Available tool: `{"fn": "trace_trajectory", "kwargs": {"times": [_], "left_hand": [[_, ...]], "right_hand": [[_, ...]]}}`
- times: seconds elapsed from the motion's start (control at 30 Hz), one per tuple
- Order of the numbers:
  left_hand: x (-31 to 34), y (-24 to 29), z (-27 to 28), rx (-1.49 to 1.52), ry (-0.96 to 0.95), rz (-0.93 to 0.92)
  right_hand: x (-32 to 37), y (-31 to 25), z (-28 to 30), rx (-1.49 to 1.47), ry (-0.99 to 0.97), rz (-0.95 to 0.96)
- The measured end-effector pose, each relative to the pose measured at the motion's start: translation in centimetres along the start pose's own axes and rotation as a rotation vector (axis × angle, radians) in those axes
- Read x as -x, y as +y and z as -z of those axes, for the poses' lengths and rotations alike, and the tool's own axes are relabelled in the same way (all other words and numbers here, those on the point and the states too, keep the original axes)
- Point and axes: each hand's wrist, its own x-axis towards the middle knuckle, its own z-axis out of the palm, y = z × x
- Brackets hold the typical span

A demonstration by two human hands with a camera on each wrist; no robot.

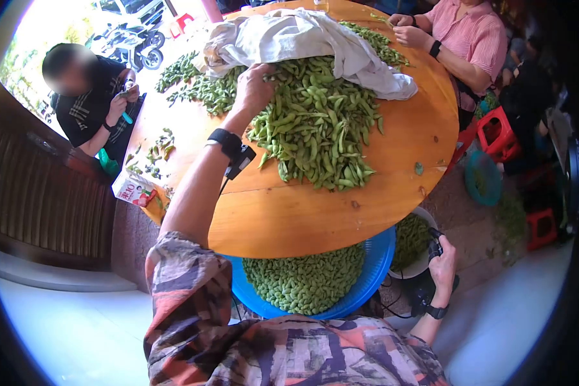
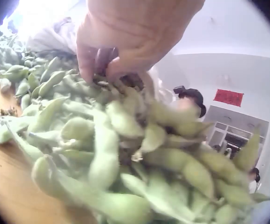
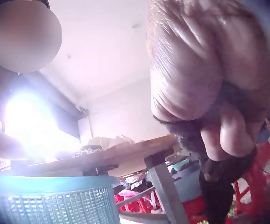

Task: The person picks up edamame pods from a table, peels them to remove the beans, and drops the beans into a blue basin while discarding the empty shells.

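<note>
A big heap of green edamame pods (image 1: pixel 318 125) lies on a round wooden table (image 1: pixel 289 215), partly under a white cloth (image 1: pixel 302 35). My left hand (image 1: pixel 254 87) reaches into the heap's far-left side. In the left wrist view its fingertips (image 2: pixel 102 65) curl down and pinch pods (image 2: pixel 125 140) on top of the pile. My right hand (image 1: pixel 442 260) hangs low beside the table's right edge, its fingers (image 3: pixel 228 135) curled round a small black object (image 1: pixel 435 237). A blue basket (image 1: pixel 381 257) full of pods sits on my lap under the table edge.
A white bowl (image 1: pixel 424 265) of pods stands by the blue basket (image 3: pixel 51 200). One person (image 1: pixel 90 96) sits at the left and another in a pink striped shirt (image 1: pixel 469 35) at the far right. A carton (image 1: pixel 135 188), red stools (image 1: pixel 498 132) and a green basket (image 1: pixel 482 177) surround the table.
</note>
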Motion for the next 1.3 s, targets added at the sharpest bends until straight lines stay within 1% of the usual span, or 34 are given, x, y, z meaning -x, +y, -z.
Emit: {"fn": "trace_trajectory", "kwargs": {"times": [0.03,0.07,0.1,0.13,0.17,0.2,0.23,0.27,0.3,0.33,0.37,0.4,0.47,0.5,0.57,0.6,0.67,0.7,0.73,0.77,0.8,0.87,0.9,0.93,1.0,1.03,1.07,1.1,1.13,1.17,1.2,1.27,1.3], "left_hand": [[-0.1,-0.4,-0.3,0.074,0.004,-0.011],[-0.2,-0.9,-0.5,0.074,0.004,-0.01],[-0.4,-0.8,-0.2,0.095,-0.068,0.029],[-0.5,-0.6,0.0,0.115,-0.142,0.07],[-0.2,-0.4,0.2,0.115,-0.146,0.071],[0.5,0.2,0.8,0.094,-0.214,0.087],[0.9,0.6,1.2,0.071,-0.281,0.103],[1.0,0.6,1.2,0.069,-0.28,0.103],[1.1,0.1,0.9,0.114,-0.254,0.229],[1.3,0.0,0.7,0.161,-0.226,0.357],[1.4,-0.2,0.5,0.144,-0.16,0.367],[1.5,0.1,0.6,0.146,-0.156,0.365],[1.5,0.6,0.6,0.076,-0.03,0.379],[1.3,0.3,0.5,0.081,-0.033,0.378],[0.7,-0.6,0.6,-0.056,-0.223,0.245],[0.9,-0.9,0.6,-0.053,-0.226,0.246],[1.8,-1.5,0.4,-0.077,-0.139,-0.067],[2.5,-1.2,0.4,-0.119,-0.124,-0.139],[3.0,0.0,1.3,-0.116,-0.132,-0.136],[3.3,1.1,2.3,-0.057,-0.194,-0.068],[3.5,2.3,3.3,0.002,-0.254,0.0],[4.4,3.7,4.6,0.038,-0.162,-0.007],[4.8,5.3,5.9,0.066,-0.201,0.038],[5.6,6.5,6.8,0.095,-0.24,0.083],[8.0,7.7,7.4,0.149,-0.284,0.03],[9.4,10.1,8.6,0.228,-0.358,0.081],[10.9,11.3,8.8,0.233,-0.398,0.004],[12.4,12.4,9.2,0.301,-0.472,-0.009],[13.8,13.2,8.8,0.344,-0.427,-0.123],[15.2,14.0,8.8,0.443,-0.448,-0.108],[16.3,14.6,8.8,0.462,-0.498,-0.073],[17.9,15.2,8.8,0.583,-0.52,0.052],[18.3,15.4,9.0,0.587,-0.524,0.059]], "right_hand": [[0.1,-0.6,0.2,0.014,-0.017,-0.038],[0.2,-1.0,0.2,0.028,-0.034,-0.076],[0.2,-1.3,0.3,0.029,-0.034,-0.079],[0.2,-1.5,0.3,0.023,-0.027,-0.042],[0.2,-1.8,0.3,0.017,-0.019,-0.004],[0.1,-2.3,0.2,0.016,-0.02,-0.006],[-0.1,-2.9,0.1,0.008,-0.01,0.031],[-0.5,-3.7,0.0,0.001,0.001,0.069],[-0.8,-4.9,0.0,0.001,0.002,0.073],[-1.1,-6.4,0.3,-0.015,-0.008,0.133],[-1.4,-7.6,0.3,-0.033,-0.015,0.193],[-1.6,-8.3,0.1,-0.031,-0.012,0.196],[-1.8,-9.4,-0.1,-0.058,0.041,0.245],[-1.8,-10.1,0.1,-0.062,0.032,0.232],[-1.6,-10.8,0.0,-0.071,0.024,0.23],[-1.5,-11.0,-0.1,-0.083,0.012,0.233],[-1.4,-11.9,-0.4,-0.103,-0.009,0.196],[-1.7,-12.5,-0.5,-0.144,-0.031,0.241],[-1.8,-13.1,-0.8,-0.185,-0.055,0.283],[-2.0,-14.0,-1.2,-0.24,-0.075,0.318],[-2.3,-14.8,-1.5,-0.239,-0.081,0.314],[-2.9,-16.4,-2.2,-0.261,-0.177,0.334],[-3.3,-16.9,-3.0,-0.27,-0.158,0.404],[-3.5,-17.7,-3.4,-0.272,-0.167,0.398],[-4.0,-19.3,-4.0,-0.437,-0.294,0.299],[-4.2,-19.6,-4.8,-0.631,-0.351,0.191],[-4.4,-20.0,-5.6,-0.635,-0.352,0.183],[-4.6,-20.3,-6.3,-0.762,-0.396,0.124],[-4.8,-20.5,-7.1,-0.887,-0.439,0.062],[-5.0,-20.6,-7.9,-0.861,-0.434,0.075],[-4.8,-20.7,-8.0,-0.86,-0.436,0.067],[-4.5,-20.8,-7.8,-0.878,-0.545,-0.016],[-4.2,-21.0,-7.9,-0.889,-0.498,0.019]]}}
